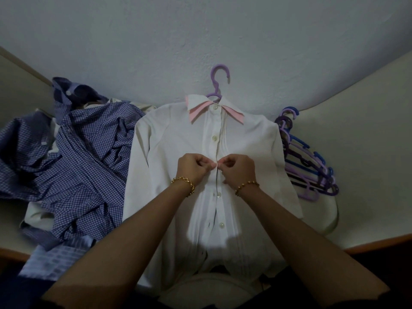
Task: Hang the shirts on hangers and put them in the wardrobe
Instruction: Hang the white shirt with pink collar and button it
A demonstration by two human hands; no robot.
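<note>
Both hands are on the white shirt (178, 139), which lies flat on the tabletop (356, 152) directly under them. My left hand (194, 167) pinches one placket edge and my right hand (237, 168) pinches the other. The fingertips meet mid-chest, on a button I think, but it's hidden by the fingers. The shirt is already on the purple hanger (217, 83), with the hook sticking out past the collar on the far side of my hands. The buttons beyond my hands look done up; the placket nearer me seems to gape. Risks:

- The button is small, so it can slip out of the pinch.
- Tugging the placket sideways could drag a shoulder off the hanger.
- The hem hangs over the near edge, so its weight could slide the shirt toward me.
- The spare hangers (307, 161) sit just right of my right hand against the sleeve, so lifting could snag them.
- The checked shirts (89, 152) are heaped just left of my left hand, touching the other sleeve, and could get dragged along.

The wardrobe isn't in view.
</note>
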